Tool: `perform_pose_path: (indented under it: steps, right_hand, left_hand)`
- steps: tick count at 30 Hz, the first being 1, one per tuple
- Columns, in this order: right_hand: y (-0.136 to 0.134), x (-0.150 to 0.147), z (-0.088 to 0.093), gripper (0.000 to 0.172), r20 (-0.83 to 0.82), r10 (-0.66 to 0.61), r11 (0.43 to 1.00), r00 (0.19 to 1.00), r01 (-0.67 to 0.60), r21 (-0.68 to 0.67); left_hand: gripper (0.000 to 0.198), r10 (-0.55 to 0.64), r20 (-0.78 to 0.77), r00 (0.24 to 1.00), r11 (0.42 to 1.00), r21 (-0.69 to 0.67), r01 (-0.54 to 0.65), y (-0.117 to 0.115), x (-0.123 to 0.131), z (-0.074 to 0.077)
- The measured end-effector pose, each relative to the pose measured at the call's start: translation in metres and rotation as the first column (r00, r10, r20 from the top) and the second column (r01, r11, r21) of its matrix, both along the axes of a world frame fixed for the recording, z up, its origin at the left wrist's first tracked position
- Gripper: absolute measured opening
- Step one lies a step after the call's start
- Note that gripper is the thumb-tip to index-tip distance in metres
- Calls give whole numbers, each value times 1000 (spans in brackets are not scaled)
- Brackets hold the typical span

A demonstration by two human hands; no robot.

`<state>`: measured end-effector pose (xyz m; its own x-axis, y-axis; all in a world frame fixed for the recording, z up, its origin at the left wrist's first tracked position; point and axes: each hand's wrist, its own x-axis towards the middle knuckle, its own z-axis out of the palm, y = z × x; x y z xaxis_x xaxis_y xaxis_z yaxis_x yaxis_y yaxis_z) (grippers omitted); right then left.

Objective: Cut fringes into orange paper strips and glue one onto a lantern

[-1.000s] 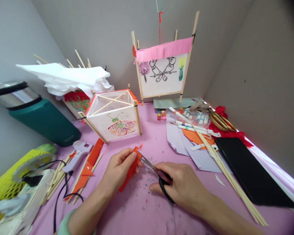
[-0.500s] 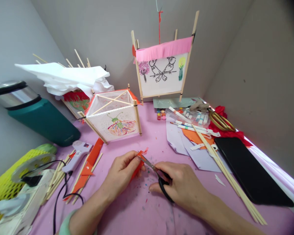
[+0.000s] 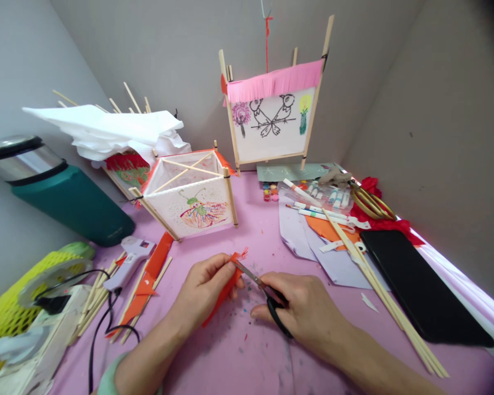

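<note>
Low in the middle of the view, my left hand (image 3: 209,285) pinches a narrow orange-red paper strip (image 3: 227,289), whose upper end is cut into a fine fringe. My right hand (image 3: 302,304) is wrapped round the black handles of a pair of scissors (image 3: 276,303). The scissors' blades point up and left, and their tips touch the strip beside my left thumb. Just behind my hands stands a lantern-like frame of sticks (image 3: 201,211) with white panels and a drawn butterfly.
A teal bottle (image 3: 74,197), glue gun (image 3: 134,258), orange strips (image 3: 148,280) and sticks lie left. A second lantern (image 3: 274,123) hangs at the back. On the right are a black phone-like slab (image 3: 420,285), long sticks (image 3: 379,291), markers (image 3: 321,211) and gold-handled scissors (image 3: 372,203).
More of the orange-red strip shows below my left hand, reaching toward the lower left. Both hands and the scissors are in nearly the same place.
</note>
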<state>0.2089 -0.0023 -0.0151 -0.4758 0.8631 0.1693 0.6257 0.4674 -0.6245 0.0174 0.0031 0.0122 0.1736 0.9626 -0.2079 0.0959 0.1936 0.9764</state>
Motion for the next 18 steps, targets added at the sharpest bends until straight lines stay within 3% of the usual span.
perform_pose_path:
  steps: [18]
  right_hand:
    - [-2,1,-2,22,9,13,999,1000,-13,49]
  left_hand:
    - [27,7,-1,1000,1000,-25,-7,-1,-1,2]
